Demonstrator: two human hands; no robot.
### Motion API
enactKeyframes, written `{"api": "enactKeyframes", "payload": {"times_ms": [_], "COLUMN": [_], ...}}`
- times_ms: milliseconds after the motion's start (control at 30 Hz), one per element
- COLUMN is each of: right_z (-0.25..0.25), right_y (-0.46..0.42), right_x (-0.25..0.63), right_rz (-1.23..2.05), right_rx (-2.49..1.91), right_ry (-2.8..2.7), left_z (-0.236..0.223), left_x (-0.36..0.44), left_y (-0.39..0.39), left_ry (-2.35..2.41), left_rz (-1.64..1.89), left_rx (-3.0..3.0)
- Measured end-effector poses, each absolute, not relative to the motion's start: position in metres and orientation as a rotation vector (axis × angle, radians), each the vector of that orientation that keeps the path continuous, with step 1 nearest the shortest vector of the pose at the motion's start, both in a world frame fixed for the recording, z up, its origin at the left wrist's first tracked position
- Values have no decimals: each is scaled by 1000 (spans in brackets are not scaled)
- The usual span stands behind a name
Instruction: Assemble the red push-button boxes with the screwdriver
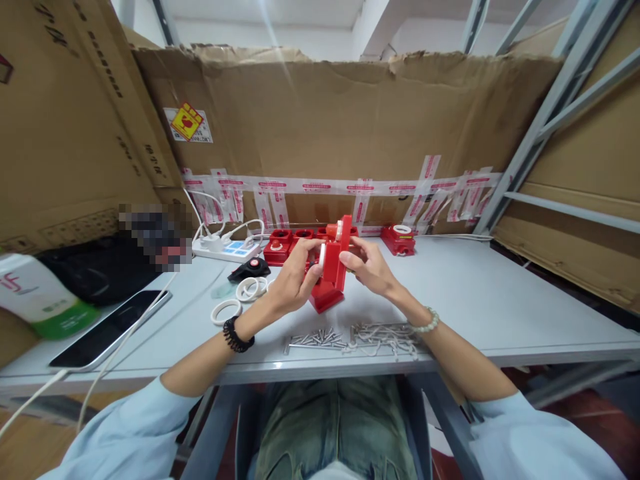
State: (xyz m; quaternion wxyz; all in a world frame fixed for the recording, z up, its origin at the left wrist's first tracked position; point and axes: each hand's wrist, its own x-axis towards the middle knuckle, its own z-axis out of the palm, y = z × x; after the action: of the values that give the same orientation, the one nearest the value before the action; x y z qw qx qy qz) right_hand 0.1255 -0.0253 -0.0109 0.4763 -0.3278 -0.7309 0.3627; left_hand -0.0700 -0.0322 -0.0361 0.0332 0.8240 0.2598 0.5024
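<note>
Above the middle of the table, a red plastic housing part is held upright between both hands. My right hand grips its right side, thumb on the near face. At its left side my left hand has thumb and fingers closed around a white ring against the part. The left fingertips are partly hidden. Just below stands another red housing piece on the table. White rings lie left of my left hand, near a black tape dispenser. Silver screws lie in front of me.
More red housings line the back of the table, and one with a white ring stands at right. A power strip, a phone with cables and a green-white package are at left. Cardboard walls the back.
</note>
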Motion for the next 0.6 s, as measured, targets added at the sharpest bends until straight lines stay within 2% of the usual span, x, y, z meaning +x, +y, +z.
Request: {"api": "enactKeyframes", "payload": {"times_ms": [400, 500, 600], "right_z": [-14, -15, -17], "right_y": [-23, -24, -24], "right_x": [123, 127, 129], "right_rz": [905, 744, 417], "right_rx": [-748, -708, -691], "right_ry": [-1819, -1916, -2086], "left_z": [-37, -37, -40], "left_x": [-62, -64, -69], "left_y": [-33, -30, -20], "left_ry": [916, 948, 1023], "left_rz": [1498, 1439, 1297], "left_rx": [2340, 2246, 2136]}}
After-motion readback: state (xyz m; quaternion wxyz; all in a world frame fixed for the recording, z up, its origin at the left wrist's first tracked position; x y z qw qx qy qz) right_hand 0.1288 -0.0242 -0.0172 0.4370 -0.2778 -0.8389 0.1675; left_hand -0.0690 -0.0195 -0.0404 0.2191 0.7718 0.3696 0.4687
